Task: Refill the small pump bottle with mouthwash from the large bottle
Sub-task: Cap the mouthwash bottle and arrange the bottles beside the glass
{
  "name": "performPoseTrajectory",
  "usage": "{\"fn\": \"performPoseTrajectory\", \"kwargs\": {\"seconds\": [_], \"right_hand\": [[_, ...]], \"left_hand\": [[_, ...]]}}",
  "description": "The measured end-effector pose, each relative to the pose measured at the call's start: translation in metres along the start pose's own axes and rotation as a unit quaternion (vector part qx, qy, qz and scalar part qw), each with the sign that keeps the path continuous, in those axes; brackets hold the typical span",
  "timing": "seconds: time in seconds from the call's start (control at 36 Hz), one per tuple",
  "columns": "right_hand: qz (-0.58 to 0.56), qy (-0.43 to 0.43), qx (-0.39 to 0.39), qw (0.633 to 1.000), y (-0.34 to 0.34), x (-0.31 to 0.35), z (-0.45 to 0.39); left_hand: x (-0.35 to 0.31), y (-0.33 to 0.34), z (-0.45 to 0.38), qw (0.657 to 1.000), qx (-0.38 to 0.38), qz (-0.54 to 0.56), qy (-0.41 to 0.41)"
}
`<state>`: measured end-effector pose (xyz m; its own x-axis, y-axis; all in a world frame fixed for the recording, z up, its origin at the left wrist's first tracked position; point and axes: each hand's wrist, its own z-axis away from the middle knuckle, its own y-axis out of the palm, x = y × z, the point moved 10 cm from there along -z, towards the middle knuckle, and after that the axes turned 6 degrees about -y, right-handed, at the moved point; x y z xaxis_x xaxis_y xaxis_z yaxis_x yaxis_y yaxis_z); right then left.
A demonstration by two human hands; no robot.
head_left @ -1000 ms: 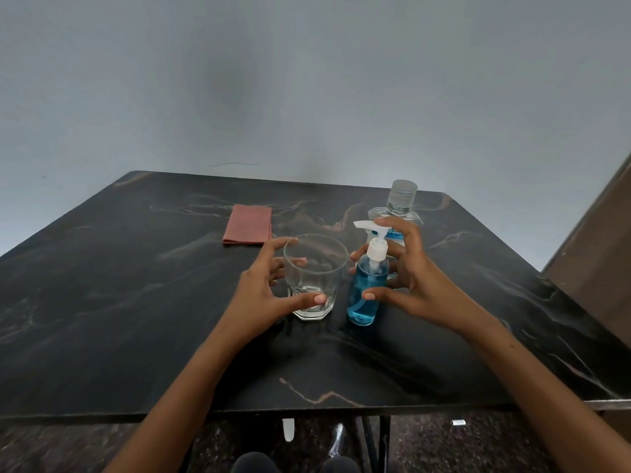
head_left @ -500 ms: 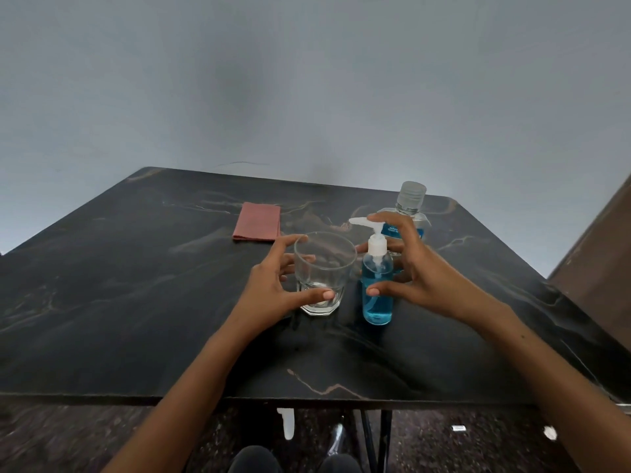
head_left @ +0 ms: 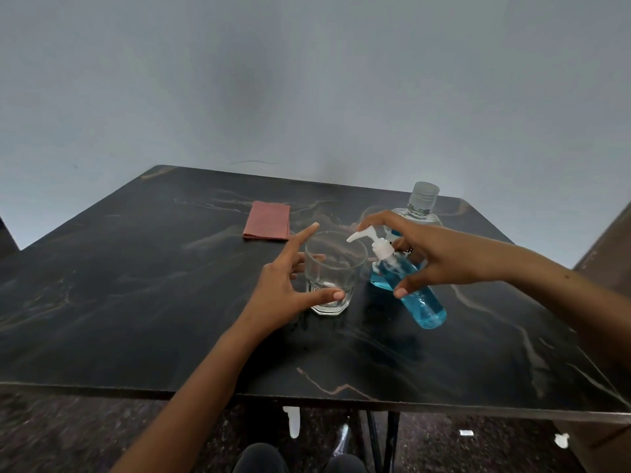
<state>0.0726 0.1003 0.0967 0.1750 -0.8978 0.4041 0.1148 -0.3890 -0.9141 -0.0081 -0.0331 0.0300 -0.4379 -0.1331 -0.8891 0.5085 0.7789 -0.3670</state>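
Observation:
My right hand (head_left: 440, 256) grips the small pump bottle (head_left: 415, 295), which holds blue liquid and is lifted off the table and tilted, its white pump nozzle (head_left: 362, 235) over the rim of a clear glass (head_left: 333, 274). My left hand (head_left: 285, 288) cups the glass from the left, thumb against its near side, fingers spread. The large clear bottle (head_left: 421, 206) with a ribbed cap stands behind my right hand, its lower part hidden.
A folded red cloth (head_left: 268, 224) lies on the black marble-patterned table (head_left: 136, 302) behind the glass. A brown panel (head_left: 611, 247) stands at the right edge. The table's front edge runs across the lower view, with floor and my knees below.
My right hand has lifted the pump bottle off the table and tilted it so the nozzle points over the glass. My left hand stays at the glass.

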Motion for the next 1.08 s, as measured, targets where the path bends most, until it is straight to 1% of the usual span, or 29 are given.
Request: {"fn": "performPoseTrajectory", "kwargs": {"seconds": [0.14, 0.47, 0.69, 0.83, 1.0, 1.08], "right_hand": [[0.009, 0.029, 0.008, 1.000, 0.0017, -0.0034, -0.0005], [-0.007, 0.016, -0.025, 1.000, 0.0001, -0.0011, -0.0003], [-0.023, 0.006, -0.068, 0.997, -0.0020, 0.0037, -0.0039], [-0.010, 0.010, -0.047, 0.999, 0.0036, 0.0060, -0.0052], [-0.002, 0.008, -0.043, 0.999, 0.0018, 0.0061, -0.0019], [0.001, 0.011, -0.053, 0.999, 0.0005, 0.0056, -0.0015]], "left_hand": [[-0.0003, 0.0000, -0.0005, 1.000, -0.001, 0.000, 0.001], [-0.0002, 0.0006, -0.0001, 1.000, -0.002, 0.001, -0.001], [0.0013, 0.0007, -0.0017, 1.000, -0.003, 0.002, 0.003], [0.0027, 0.0008, -0.0022, 1.000, -0.003, -0.002, 0.003], [0.0032, 0.0007, -0.0024, 1.000, -0.001, 0.002, 0.002], [0.0032, 0.0005, -0.0019, 1.000, -0.002, 0.002, 0.001]]}}
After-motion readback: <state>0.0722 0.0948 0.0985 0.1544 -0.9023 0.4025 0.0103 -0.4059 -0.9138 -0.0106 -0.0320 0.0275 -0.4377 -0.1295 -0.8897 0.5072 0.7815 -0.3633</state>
